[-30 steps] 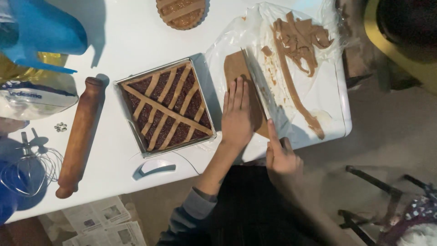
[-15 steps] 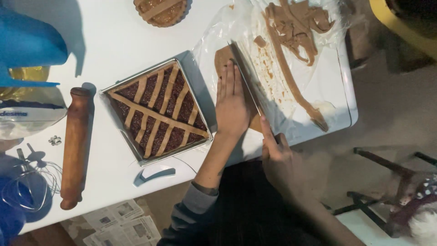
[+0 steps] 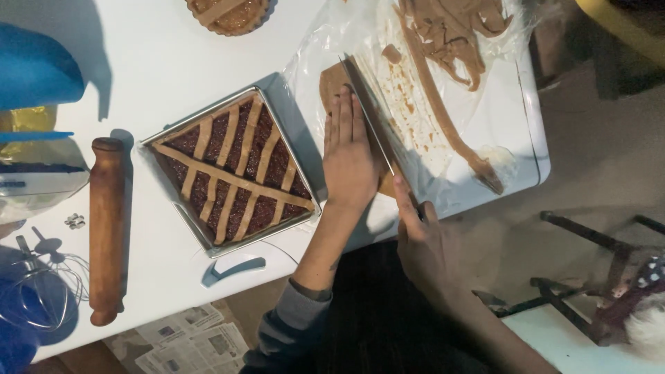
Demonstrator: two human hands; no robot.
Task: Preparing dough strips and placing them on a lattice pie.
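Note:
My left hand [image 3: 350,156] lies flat, fingers together, on a brown sheet of dough [image 3: 333,78] spread on clear plastic film [image 3: 325,41]. My right hand [image 3: 424,239] grips the handle of a long knife [image 3: 370,118], whose blade runs along the dough's right edge beside my left fingers. Left of my left hand stands a square metal tray [image 3: 305,176] holding a jam tart [image 3: 232,170] topped with dough strips in a lattice.
Dough offcuts [image 3: 450,41] lie on the film at the upper right. A round tart [image 3: 228,14] sits at the top edge. A wooden rolling pin [image 3: 106,232], a wire whisk [image 3: 41,284], bags [image 3: 34,180] and a blue object [image 3: 38,69] occupy the left. Newspaper [image 3: 187,339] covers the floor.
My right hand has closed on the knife handle and laid the blade along the dough. My left hand stays flat on the dough. The view has drifted slightly.

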